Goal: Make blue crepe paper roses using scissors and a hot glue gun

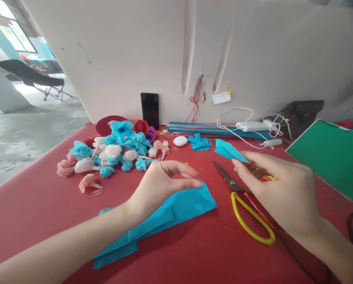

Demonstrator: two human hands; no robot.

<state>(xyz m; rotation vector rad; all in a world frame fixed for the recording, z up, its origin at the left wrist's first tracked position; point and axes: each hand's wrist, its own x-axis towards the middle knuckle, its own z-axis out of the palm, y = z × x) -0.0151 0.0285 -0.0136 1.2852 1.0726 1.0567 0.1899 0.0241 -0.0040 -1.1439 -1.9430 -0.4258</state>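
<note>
right hand (282,189) pinching a small blue paper piece (228,151) above the red table (194,252), left hand (161,183) loosely curled, holding nothing, over the long blue paper strip (164,217), yellow scissors (247,209) lying between the hands, paper flowers (117,152) piled behind

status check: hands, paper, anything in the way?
Left hand open over blue sheet. Right hand pinching blue scrap. Scissors lie on table between the hands.

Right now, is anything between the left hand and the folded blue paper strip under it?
Nothing visible. The left hand hovers directly over the blue paper strip, fingers curled just above it. The scissors lie off to its right.
</note>
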